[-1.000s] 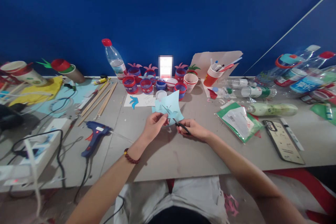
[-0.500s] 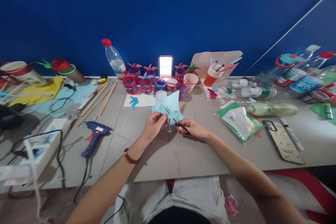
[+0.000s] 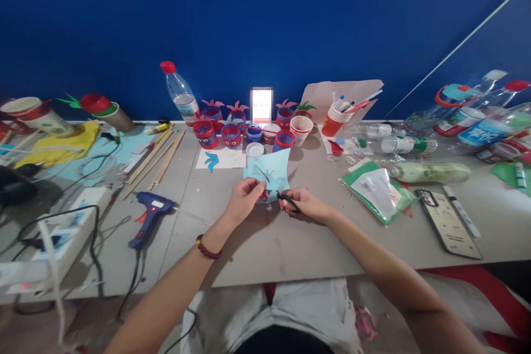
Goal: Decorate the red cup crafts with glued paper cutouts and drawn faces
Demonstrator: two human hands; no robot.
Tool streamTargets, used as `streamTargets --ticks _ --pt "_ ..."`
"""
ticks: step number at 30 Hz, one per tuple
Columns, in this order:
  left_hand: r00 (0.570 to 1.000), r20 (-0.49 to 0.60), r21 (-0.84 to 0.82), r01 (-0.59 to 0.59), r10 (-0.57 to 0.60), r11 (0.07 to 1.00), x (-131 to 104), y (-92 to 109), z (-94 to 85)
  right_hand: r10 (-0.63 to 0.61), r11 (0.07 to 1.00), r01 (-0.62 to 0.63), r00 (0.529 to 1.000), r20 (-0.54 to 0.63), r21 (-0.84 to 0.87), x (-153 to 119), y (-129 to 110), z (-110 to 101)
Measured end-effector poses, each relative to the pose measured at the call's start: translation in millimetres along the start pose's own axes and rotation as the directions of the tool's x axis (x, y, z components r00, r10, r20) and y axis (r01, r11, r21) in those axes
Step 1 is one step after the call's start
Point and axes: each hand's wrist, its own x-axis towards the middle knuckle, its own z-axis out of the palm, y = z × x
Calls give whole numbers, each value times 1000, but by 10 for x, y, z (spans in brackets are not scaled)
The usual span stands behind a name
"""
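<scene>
Between my fingers and thumb, my left hand (image 3: 248, 194) pinches the lower left part of a light blue sheet of paper (image 3: 279, 167). Dark pencil-like lines of a leafy shape show on the sheet. My right hand (image 3: 305, 203) is closed round the black handles of a pair of scissors (image 3: 289, 201). The scissor blades point left at the paper's lower edge and are mostly hidden. Beyond the sheet stand several red and purple bottle-bottom cups (image 3: 206, 135), some with paper leaves on top. A blue leaf cutout (image 3: 211, 161) lies on white paper (image 3: 229, 159).
On the left are a blue glue gun (image 3: 152, 213), wooden sticks (image 3: 154, 161) and a white power strip (image 3: 77, 224) with cables. To the right lie a green packet (image 3: 377, 191), a phone (image 3: 448, 224) and plastic bottles (image 3: 409, 145). A pen cup (image 3: 335, 120) stands near the blue wall.
The blue sheet has tilted and shifted a little, its top right corner now lower and farther right. Both hands keep nearly the same place and hold.
</scene>
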Motion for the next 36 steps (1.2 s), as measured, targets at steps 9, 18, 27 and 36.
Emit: streamTargets --ticks 9,18,27,36 --pt "1000 1 -21 1 -1 1000 16 -34 -11 49 999 -48 998 -39 2 8 -12 6" --pt "1000 -12 -6 -11 11 1000 15 -11 -17 25 1000 -26 999 -43 -8 -1 -43 27" --pt "998 -15 51 -60 60 997 -1 29 -27 22 999 -24 999 -47 -46 -9 -58 24" --pt "994 -27 115 -102 106 988 3 21 -59 37 998 -39 998 -44 -52 -1 -46 7"
